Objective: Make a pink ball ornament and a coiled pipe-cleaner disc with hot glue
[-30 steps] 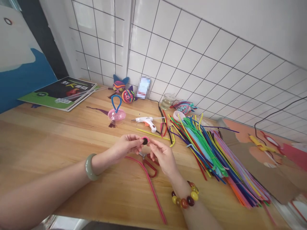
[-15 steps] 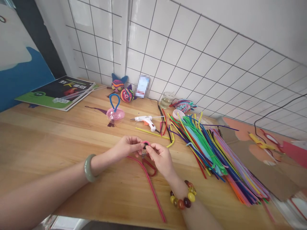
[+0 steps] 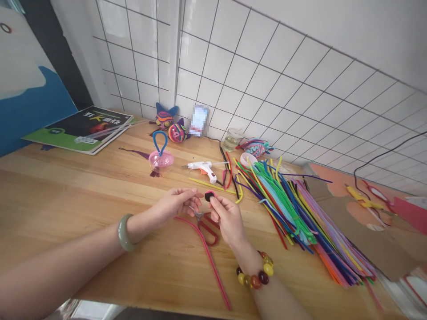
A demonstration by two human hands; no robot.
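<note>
Between the thumb and fingers of my right hand (image 3: 228,218) is a small round black disc with a pink rim (image 3: 209,195), perhaps coiled pipe cleaner. My left hand (image 3: 182,202) is just left of it, apart from the disc, its fingers loosely spread and holding nothing. Beneath my hands lie red-handled scissors (image 3: 209,231), partly hidden by the right hand. A bent pink pipe cleaner (image 3: 209,255) stretches over the wood toward the table's front edge.
A white glue gun (image 3: 204,169) lies beyond my hands. Behind it to the left is a pink clear dish with a blue loop (image 3: 161,158). Bundled coloured pipe cleaners (image 3: 293,209) spread to the right. A book (image 3: 90,129), a phone (image 3: 199,120) and a glass jar (image 3: 231,140) are at the back.
My left hand has let go of the round disc and opened. The right hand has lifted the disc slightly away to the right, showing its black face.
</note>
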